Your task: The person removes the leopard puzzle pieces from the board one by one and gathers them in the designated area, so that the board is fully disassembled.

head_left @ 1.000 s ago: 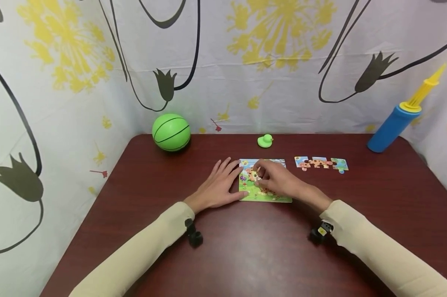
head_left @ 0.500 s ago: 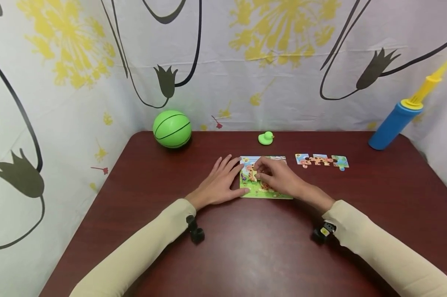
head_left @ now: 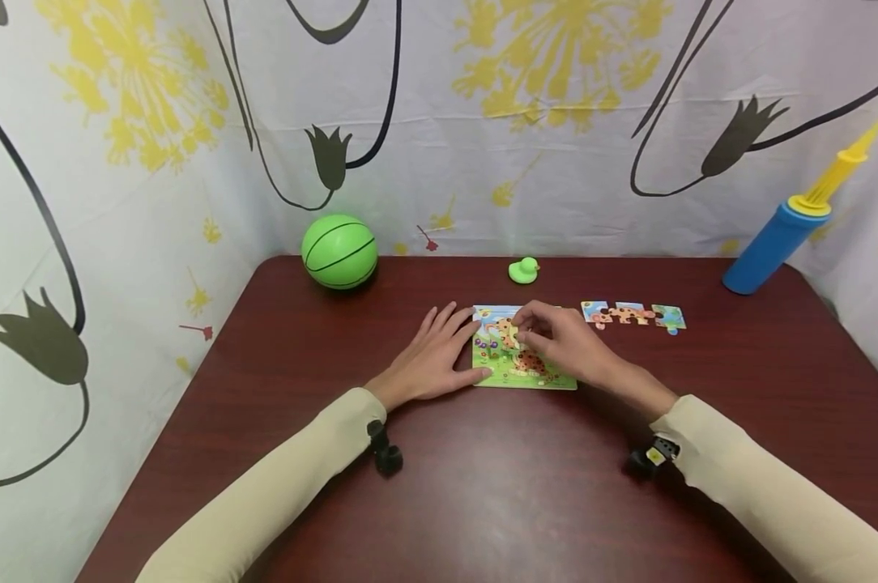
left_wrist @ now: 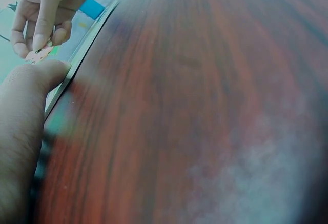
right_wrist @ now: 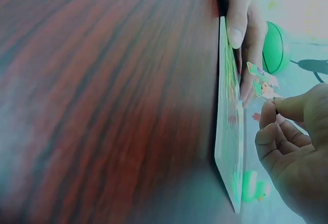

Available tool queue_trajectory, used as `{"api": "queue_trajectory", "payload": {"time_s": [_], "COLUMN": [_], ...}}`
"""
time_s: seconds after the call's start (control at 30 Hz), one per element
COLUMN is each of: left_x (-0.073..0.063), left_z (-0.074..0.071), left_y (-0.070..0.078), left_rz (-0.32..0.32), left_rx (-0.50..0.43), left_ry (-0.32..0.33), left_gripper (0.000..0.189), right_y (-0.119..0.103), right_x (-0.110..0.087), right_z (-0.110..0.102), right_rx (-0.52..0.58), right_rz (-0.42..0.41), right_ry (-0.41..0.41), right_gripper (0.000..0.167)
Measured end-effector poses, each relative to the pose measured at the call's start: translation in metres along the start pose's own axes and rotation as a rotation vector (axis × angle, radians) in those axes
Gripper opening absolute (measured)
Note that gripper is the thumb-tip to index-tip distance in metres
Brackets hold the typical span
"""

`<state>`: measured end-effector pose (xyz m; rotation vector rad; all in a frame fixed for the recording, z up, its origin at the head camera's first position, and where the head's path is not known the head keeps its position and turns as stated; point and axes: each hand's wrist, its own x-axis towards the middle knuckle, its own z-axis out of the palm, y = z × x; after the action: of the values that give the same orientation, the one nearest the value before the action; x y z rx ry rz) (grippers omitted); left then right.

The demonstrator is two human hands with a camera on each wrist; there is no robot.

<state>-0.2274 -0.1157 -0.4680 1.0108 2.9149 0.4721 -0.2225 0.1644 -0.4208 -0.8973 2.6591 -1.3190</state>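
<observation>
The right hand (head_left: pixel 566 340) pinched a piece (right_wrist: pixel 266 86) by its edge, likely leaving its picture visible; beneath those fingers lay the board (head_left: pixel 496 377). The left hand (head_left: pixel 435 356), fingers spread, probably steadied it.

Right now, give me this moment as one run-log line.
left hand: touches puzzle board; right hand: pinches puzzle piece above board; loose pieces: on table, right of board

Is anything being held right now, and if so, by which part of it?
Yes: the right grip pinches a jigsaw piece by one edge, above the puzzle board.
</observation>
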Motion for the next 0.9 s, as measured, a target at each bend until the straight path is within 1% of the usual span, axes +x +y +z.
{"api": "queue_trajectory", "payload": {"time_s": [0.23,0.37,0.57,0.8,0.9], "left_x": [0.0,0.0,0.001,0.0,0.0], "left_z": [0.0,-0.002,-0.003,-0.004,-0.003], "left_y": [0.002,0.002,0.002,0.002,0.002], "left_rz": [-0.006,-0.002,0.002,0.003,0.002], "left_rx": [0.013,0.022,0.015,0.015,0.014], "left_ry": [-0.008,-0.008,-0.009,-0.007,-0.007], "left_gripper": [0.09,0.09,0.09,0.09,0.09], "right_y": [0.004,0.009,0.012,0.014,0.018], "right_x": [-0.013,-0.019,-0.03,-0.041,-0.045], "right_z": [-0.011,-0.017,-0.028,-0.04,-0.045], "right_rx": [-0.003,-0.019,-0.054,-0.049,-0.065], "right_rz": [0.07,0.093,0.097,0.088,0.081], "right_ry": [0.013,0.029,0.053,0.078,0.088], "right_gripper": [0.014,0.015,0.013,0.014,0.015]}}
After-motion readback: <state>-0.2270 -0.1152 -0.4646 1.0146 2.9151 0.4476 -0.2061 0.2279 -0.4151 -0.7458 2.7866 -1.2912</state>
